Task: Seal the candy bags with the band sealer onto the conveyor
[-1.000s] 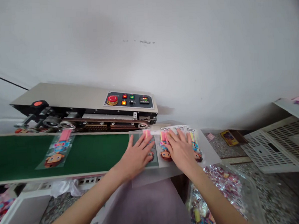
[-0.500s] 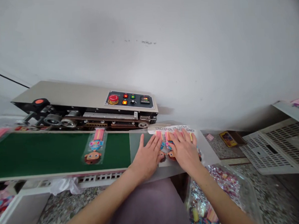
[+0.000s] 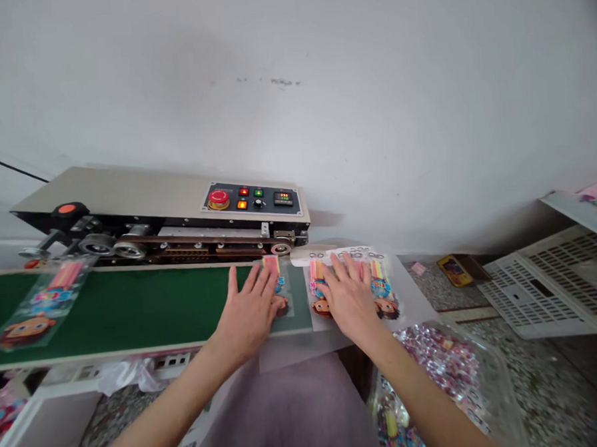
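Observation:
My left hand [image 3: 250,309] lies flat, fingers spread, on a clear plastic packet [image 3: 281,291] printed with a cartoon face and pink and yellow stripes. That packet rests at the right end of the green conveyor belt [image 3: 172,303], below the sealing machine [image 3: 167,204]. With fingers stretched out, my right hand [image 3: 350,297] presses on several similar packets [image 3: 382,289] lying on the pale sheet beside the belt. Parts of these packets are hidden under the hand. Far left on the belt lies another packet [image 3: 52,296], its top edge by the machine's rollers.
A control panel [image 3: 252,198] with a red stop button faces me. Below right stands a clear bin [image 3: 436,370] full of shiny packets. A white perforated crate [image 3: 556,283] and a small yellow box [image 3: 456,270] are on the right. A wall rises behind the machine.
My left hand has slid left onto the belt along with one packet. The packet that was mid-belt is now at the far left. My right hand has shifted slightly left.

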`<state>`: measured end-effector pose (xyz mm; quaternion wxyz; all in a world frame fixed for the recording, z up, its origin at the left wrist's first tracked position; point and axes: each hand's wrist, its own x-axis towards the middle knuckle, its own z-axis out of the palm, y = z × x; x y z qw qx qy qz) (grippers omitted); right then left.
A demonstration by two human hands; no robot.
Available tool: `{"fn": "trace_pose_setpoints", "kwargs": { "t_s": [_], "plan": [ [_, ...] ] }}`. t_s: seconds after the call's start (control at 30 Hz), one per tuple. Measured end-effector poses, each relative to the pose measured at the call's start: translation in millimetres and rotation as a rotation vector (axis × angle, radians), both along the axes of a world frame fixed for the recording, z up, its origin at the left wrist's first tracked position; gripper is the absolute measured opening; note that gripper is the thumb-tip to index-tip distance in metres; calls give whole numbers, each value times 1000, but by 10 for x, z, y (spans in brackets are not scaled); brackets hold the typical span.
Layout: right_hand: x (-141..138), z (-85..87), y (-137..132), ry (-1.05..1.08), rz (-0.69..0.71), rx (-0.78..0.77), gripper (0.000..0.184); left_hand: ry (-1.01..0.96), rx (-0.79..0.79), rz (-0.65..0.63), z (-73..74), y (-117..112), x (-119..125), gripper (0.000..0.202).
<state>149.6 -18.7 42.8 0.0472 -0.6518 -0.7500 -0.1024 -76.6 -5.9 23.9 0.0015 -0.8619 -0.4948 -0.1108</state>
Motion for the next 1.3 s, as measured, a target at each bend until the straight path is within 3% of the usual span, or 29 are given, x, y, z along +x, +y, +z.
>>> {"fn": "trace_pose_setpoints", "kwargs": {
  "t_s": [0.1, 0.17, 0.23, 0.33, 0.43, 0.63, 0.77, 0.9, 1.03, 1.17, 1.3],
  "plan": [
    [31, 61, 114, 84, 30, 15, 38, -6, -6, 14, 142, -45, 137, 51],
    [37, 100, 258, 187, 77, -29, 43, -28, -39, -102, 163, -106, 362, 50],
    [32, 120, 429, 284, 110, -100, 47, -34, -64, -235, 102, -166, 597, 53],
    [37, 110, 643, 339, 111, -178, 42, -39, -66, -270, -66, -223, 789, 58],
    [64, 85, 731, 348, 107, -209, 36, -72, -57, -270, -174, -237, 771, 60],
    [89, 120, 680, 346, 110, -190, 40, -102, -72, -245, -155, -245, 736, 67],
    [229, 206, 516, 295, 55, -87, 45, -77, -20, -167, -180, -209, 739, 60],
    [354, 220, 307, 240, 72, -5, 43, -82, -28, -185, -188, -150, 672, 58],
    [186, 135, 357, 288, 150, -49, 44, -92, -28, -184, -176, -137, 643, 57],
    [-34, 50, 574, 294, 111, -85, 41, -90, -45, -182, -160, -148, 652, 60],
    [-75, 26, 665, 270, 89, -92, 37, -96, -72, -187, -136, -148, 651, 61]
  ]
}}
